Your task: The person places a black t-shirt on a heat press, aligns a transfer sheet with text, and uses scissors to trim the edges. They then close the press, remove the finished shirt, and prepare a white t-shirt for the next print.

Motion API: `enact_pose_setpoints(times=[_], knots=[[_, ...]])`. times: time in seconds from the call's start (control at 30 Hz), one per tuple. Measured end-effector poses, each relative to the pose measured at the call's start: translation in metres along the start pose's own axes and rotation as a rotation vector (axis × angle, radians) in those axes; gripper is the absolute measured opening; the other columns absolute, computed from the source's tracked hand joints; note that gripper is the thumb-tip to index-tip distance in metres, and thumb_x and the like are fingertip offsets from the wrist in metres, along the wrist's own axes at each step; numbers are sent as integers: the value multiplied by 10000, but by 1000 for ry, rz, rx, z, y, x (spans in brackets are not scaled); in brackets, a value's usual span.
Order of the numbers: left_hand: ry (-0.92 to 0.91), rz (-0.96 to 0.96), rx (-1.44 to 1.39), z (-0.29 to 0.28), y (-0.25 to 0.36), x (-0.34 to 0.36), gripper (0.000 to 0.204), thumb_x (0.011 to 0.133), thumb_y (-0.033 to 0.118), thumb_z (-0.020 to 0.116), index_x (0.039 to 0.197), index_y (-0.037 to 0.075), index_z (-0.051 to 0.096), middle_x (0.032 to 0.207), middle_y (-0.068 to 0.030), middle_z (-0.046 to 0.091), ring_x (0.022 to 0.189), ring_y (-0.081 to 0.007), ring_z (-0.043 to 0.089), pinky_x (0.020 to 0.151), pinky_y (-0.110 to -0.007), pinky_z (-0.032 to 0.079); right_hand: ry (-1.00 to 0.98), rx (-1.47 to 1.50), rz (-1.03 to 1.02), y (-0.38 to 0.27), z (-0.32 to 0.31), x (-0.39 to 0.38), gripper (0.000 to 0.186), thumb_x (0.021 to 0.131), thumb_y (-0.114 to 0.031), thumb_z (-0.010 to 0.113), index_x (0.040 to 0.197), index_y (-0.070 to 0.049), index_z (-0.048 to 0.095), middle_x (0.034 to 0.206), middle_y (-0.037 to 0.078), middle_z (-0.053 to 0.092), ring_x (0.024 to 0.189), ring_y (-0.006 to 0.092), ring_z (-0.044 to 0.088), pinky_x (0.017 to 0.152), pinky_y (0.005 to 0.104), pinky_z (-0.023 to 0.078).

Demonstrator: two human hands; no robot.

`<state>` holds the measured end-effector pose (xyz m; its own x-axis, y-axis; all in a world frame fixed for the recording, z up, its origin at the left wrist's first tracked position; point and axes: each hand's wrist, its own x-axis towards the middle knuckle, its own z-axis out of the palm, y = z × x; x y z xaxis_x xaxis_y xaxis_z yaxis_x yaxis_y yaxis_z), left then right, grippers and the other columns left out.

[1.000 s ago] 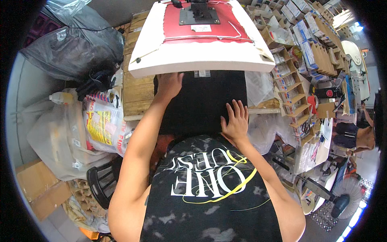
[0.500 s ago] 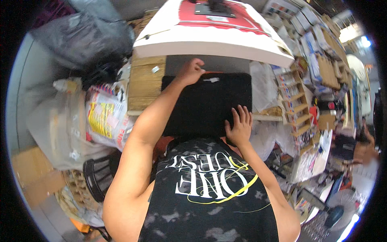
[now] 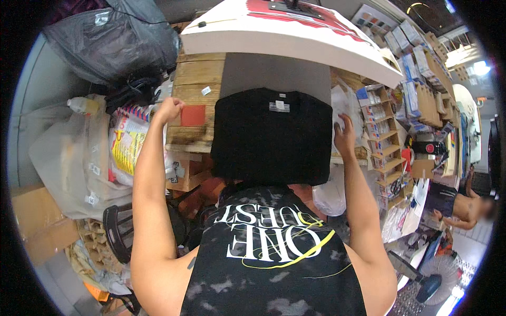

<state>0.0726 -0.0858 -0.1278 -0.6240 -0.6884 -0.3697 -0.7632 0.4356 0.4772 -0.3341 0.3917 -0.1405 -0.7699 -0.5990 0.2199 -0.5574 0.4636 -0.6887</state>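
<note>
Wooden boards made up the table [image 3: 197,71] before us, with a grey sheet [image 3: 253,73] across its middle and a white slab [image 3: 274,45] spanning the top of the frame. Our black shirt [image 3: 271,142] lay folded at the centre, its neck label [image 3: 280,106] facing up near its far edge. Left of it, our left hand [image 3: 171,109] had its fingers drawn together at the left edge of a red square [image 3: 193,115], which lay over the boards; a small white tag [image 3: 206,90] sat just above. Our right hand [image 3: 344,131] was beside the shirt's right edge, its fingers apart, over a clear bag [image 3: 347,102]; we could not tell whether they touched it. Partitioned cartons [image 3: 378,126] stood at right of centre, with boxes [image 3: 421,79] toward the upper right. We had a dark bag [image 3: 121,45] at upper left, a printed sack [image 3: 125,152] beneath it, and a fan [image 3: 443,279] at lower right. Another person [image 3: 461,205] was at the far right.
</note>
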Motion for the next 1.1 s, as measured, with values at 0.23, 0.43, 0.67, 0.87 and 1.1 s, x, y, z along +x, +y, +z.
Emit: enact_pose_setpoints(times=[0.23,0.43,0.67,0.87,1.1], knots=[[103,333,-403,79,81,-12,454,878,208,754,1247,-30,638,1151,-169,711,1060,-246,669,941,-363,509,-486,-305,242,-8,-8,68,448,861,-294,771,1174,3,652,1144,200,687,1091,314,656,908,385,504],[43,331,-321,-16,87,-102,175,754,-9,752,913,-2,679,856,-22,664,759,-122,596,693,-290,499,-573,-328,70,-73,-131,32,263,758,-113,800,924,35,660,890,150,706,882,236,669,835,382,508],[290,724,-921,-97,131,-214,250,727,-127,665,903,39,597,877,-77,634,852,-192,619,784,-318,504,-258,291,-189,-164,-281,-27,246,714,65,667,942,-24,654,913,70,647,900,183,629,909,348,498],[968,571,-284,-244,209,-197,182,871,111,742,1024,18,711,938,-1,672,861,-101,608,796,-223,475,192,-22,-242,-247,-359,65,132,904,-56,670,1025,-2,670,954,5,640,898,124,595,858,284,476],[857,706,-655,-271,209,-178,194,895,87,715,1076,17,723,1026,-6,670,863,-87,588,799,-194,429,471,-1,-186,-289,-344,78,151,931,-74,676,1057,3,706,1003,49,665,971,151,612,921,288,453]])
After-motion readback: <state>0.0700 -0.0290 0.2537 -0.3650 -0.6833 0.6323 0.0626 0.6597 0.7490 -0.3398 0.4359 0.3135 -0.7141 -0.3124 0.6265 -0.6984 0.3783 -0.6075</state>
